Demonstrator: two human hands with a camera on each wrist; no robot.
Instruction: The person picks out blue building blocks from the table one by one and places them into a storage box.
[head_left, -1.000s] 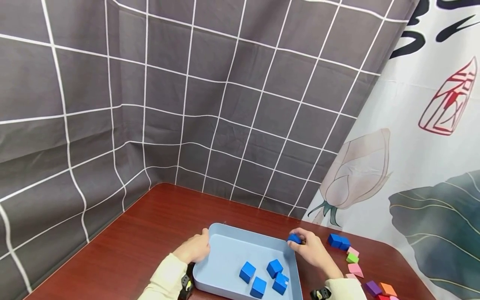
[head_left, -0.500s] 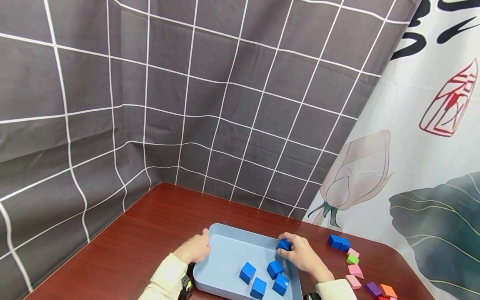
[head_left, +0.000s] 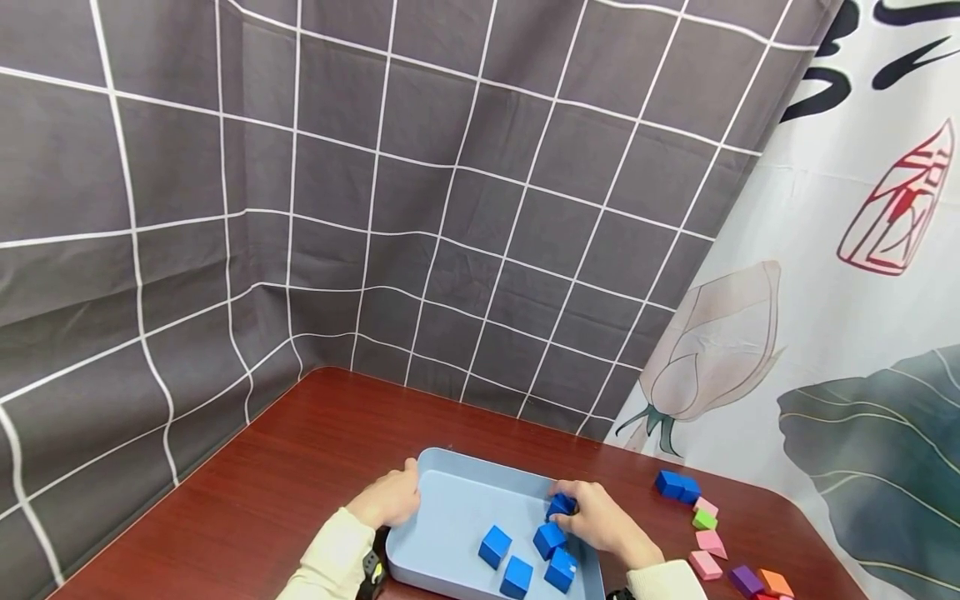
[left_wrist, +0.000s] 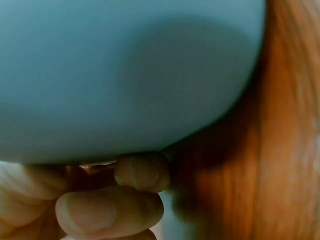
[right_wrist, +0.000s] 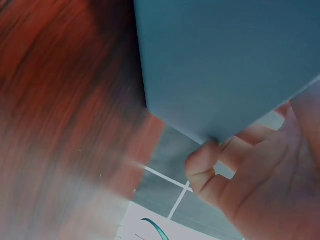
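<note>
A shallow light-blue tray (head_left: pixel 457 496) stands on the table. My left hand (head_left: pixel 390 497) grips its left wall; in the left wrist view its curled fingers (left_wrist: pixel 107 210) lie close against the tray's outer side. My right hand (head_left: pixel 596 518) reaches over the right wall near the far corner and holds a blue block (head_left: pixel 560 505) between fingers and thumb, low inside the tray. Right beside it sits another blue block (head_left: pixel 550 539), with several more blue blocks (head_left: pixel 495 545) on the tray floor. In the right wrist view, the tray's wall hides the held block.
To the right of the tray, two blue blocks (head_left: pixel 677 485) lie together. Nearer are a green block (head_left: pixel 704 520), pink blocks (head_left: pixel 705 565), a purple block (head_left: pixel 746 580) and an orange block (head_left: pixel 776 582). A grey grid curtain (head_left: pixel 465 250) hangs behind the reddish-brown table (head_left: pixel 337 433).
My right hand has carried the blue block from over the tray's right far corner left and down into the tray, beside the other blocks. The left hand has stayed on the left wall.
</note>
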